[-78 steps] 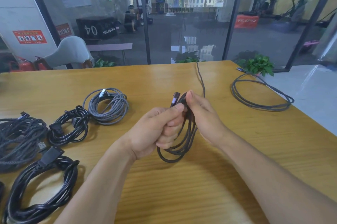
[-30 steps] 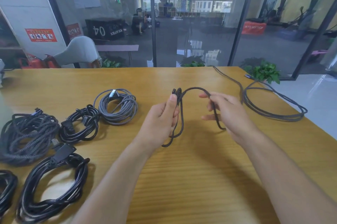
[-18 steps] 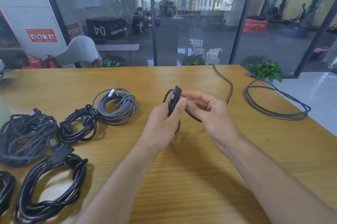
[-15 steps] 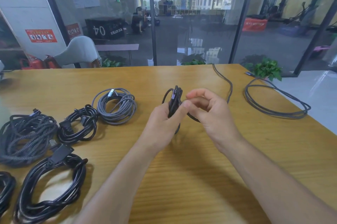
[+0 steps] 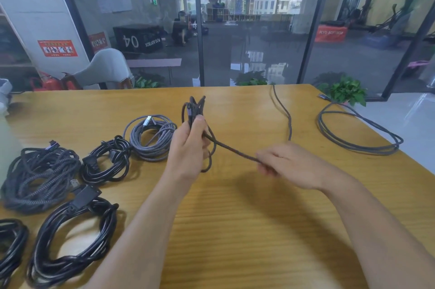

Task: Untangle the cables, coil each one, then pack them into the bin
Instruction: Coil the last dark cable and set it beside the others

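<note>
My left hand (image 5: 188,150) grips a small coil of dark braided cable (image 5: 194,110) upright over the middle of the wooden table (image 5: 235,230), its plug end sticking up above my thumb. From that coil a taut strand (image 5: 231,148) runs down to the right into my right hand (image 5: 289,166), which pinches it. The cable's free length (image 5: 286,114) trails back across the table to the far edge. A loose loop of grey cable (image 5: 357,133) lies at the right edge.
Coiled cables lie along the left: a grey braided coil (image 5: 150,137), a small black coil (image 5: 106,163), a large dark braided bundle (image 5: 37,178), a thick black coil (image 5: 70,234) and another at the left edge (image 5: 10,241). No bin is in view.
My right hand has moved away from the left hand, down and to the right, drawing a strand taut out of the coil. The left hand stays put with the coil.
</note>
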Motion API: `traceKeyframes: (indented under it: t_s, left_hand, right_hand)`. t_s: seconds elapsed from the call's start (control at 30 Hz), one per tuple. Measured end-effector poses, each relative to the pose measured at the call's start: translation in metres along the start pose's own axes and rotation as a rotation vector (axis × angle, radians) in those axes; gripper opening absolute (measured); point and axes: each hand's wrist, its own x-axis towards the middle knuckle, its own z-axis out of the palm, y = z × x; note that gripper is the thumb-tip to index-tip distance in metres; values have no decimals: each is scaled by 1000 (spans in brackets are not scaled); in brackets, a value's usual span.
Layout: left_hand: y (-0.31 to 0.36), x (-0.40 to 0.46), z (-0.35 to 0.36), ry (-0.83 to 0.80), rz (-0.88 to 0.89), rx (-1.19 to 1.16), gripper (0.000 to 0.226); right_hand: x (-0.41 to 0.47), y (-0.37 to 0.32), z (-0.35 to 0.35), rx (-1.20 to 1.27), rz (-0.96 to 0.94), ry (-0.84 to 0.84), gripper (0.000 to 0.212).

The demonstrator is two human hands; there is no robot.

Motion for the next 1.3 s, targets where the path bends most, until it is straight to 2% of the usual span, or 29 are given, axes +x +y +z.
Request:
traceKeyframes:
  t_s: [0.07,0.13,0.2,0.3,0.4,0.5,0.6,0.67,0.77,0.9,1.0,1.03,1.1,1.2,1.3]
  left_hand:
    - [-2,0,0,-14,25,0,36]
    - [-2,-3,2,-73,26,-54,38]
    - [0,-7,5,-191,-3,-194,38]
    - [7,-12,7,-350,-61,-302,36]
    - [11,-12,3,-430,-98,-280,34]
    - [12,-11,-2,-509,-114,-211,33]
    - [12,-10,-6,-556,-122,-216,33]
    - [14,-9,-9,-566,-127,-269,33]
    - [16,-8,-13,-572,-148,-311,32]
    - [15,-10,-11,-623,-159,-281,32]
    - [13,-14,-4,-651,-145,-177,33]
    - [13,-15,-3,-645,-142,-131,34]
    - [14,-17,0,-615,-127,-52,34]
    - [14,-19,4,-533,-99,15,33]
    - [13,-19,9,-441,-81,59,34]
  right_hand:
    - [-2,-13,11,103,-66,-328,47]
    - [-3,-25,27,121,-169,-530,43]
    - [-1,-31,39,116,-225,-555,41]
    - [1,-33,43,82,-210,-493,44]
    - [5,-23,33,-71,-164,-342,51]
    - [10,8,6,-261,-38,-148,71]
    - [1,48,-32,-214,154,11,59]
    - [-7,73,-49,-165,268,184,50]
    - [-4,96,-53,-175,390,379,54]
    - [6,73,-48,-337,405,516,73]
    - [9,40,-34,-428,350,710,63]
    - [11,34,-28,-344,321,750,57]
    - [14,25,-20,11,272,752,40]
    - [12,12,-16,541,237,629,32]
    - [10,4,-14,849,156,599,18]
